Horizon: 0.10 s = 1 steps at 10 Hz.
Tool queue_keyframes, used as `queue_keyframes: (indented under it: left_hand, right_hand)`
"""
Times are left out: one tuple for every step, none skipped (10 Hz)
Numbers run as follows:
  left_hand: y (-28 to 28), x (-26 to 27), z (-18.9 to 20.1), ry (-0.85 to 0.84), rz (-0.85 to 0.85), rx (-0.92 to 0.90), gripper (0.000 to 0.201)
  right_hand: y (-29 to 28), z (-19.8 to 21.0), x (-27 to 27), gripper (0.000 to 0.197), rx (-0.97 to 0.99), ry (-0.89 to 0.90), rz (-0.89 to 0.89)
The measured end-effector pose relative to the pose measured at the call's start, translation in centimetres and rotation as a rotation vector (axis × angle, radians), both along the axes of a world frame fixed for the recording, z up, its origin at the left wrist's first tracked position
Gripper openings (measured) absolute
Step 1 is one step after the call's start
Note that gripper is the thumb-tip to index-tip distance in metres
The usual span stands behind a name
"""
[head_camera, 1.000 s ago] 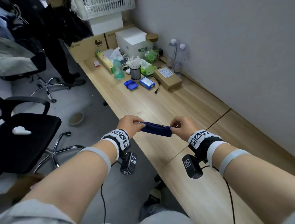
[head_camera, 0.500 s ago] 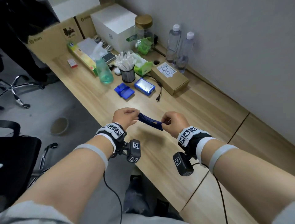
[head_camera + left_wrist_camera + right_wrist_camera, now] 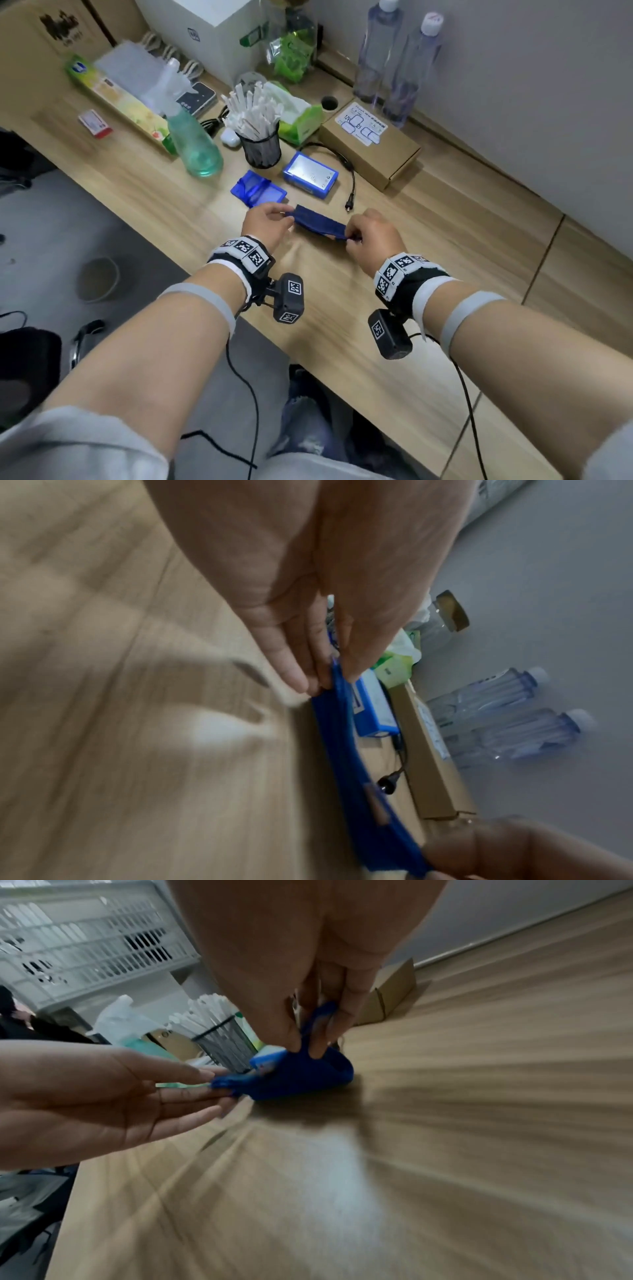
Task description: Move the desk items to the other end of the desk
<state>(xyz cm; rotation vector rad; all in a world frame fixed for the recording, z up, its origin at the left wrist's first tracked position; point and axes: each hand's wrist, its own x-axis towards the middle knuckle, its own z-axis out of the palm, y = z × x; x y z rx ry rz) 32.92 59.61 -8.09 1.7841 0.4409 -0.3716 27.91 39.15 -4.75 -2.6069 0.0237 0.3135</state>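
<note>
A dark blue cloth pouch (image 3: 318, 224) hangs stretched between both hands, low over the wooden desk (image 3: 445, 240). My left hand (image 3: 269, 222) pinches its left end (image 3: 337, 680) between thumb and fingertips. My right hand (image 3: 368, 236) pinches the right end (image 3: 318, 1031) between thumb and forefinger. In the right wrist view the pouch (image 3: 301, 1074) sags down to the desk surface; whether it touches is unclear. Just beyond the pouch lie a blue plastic case (image 3: 258, 188) and a blue battery pack (image 3: 310, 174) with a black cable (image 3: 349, 178).
Further back stand a green spray bottle (image 3: 193, 144), a mesh cup of white sticks (image 3: 260, 137), a tissue pack (image 3: 298, 116), a brown box (image 3: 370, 144), two water bottles (image 3: 397, 65) and a white box (image 3: 219, 31). The desk's front edge runs left of my hands.
Both hands carried the pouch forward along the desk toward the cluster of items and lowered it close to the surface. Both grips are unchanged.
</note>
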Motion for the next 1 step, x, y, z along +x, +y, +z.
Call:
queue_keyframes:
  left_hand:
    - [0.41, -0.65, -1.55, 0.102, -0.014, 0.057, 0.016]
  right_hand:
    - [0.7, -1.12, -0.98, 0.017, -0.003, 0.119, 0.015]
